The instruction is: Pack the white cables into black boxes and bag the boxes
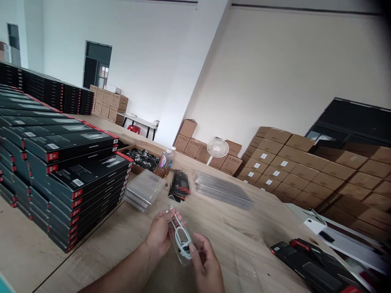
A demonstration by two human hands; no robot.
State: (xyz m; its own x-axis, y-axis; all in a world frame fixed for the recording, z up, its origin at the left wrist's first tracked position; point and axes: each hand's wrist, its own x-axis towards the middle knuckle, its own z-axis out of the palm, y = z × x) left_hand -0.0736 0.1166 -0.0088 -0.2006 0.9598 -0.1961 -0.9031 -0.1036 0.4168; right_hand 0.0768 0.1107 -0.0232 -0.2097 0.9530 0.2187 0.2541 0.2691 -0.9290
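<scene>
A coiled white cable [182,238] sits in a clear plastic sleeve above the wooden table, between my two hands. My left hand [159,232] is closed on its upper end, thumb near a plug that sticks out at the top. Lower down, my right hand [206,260] pinches the coil and sleeve between thumb and fingers. Beyond my hands lie a stack of clear plastic trays [143,191] and a dark bundle with red parts [179,185], blurred out in the picture.
Tall stacks of black boxes [91,175] fill the table's left side. Behind are a carton of black cables [142,159], a bottle [165,160] and long clear plastic pieces [221,190]. Black boxes [317,262] lie at right. Brown cartons [284,165] and a white fan [218,147] stand beyond.
</scene>
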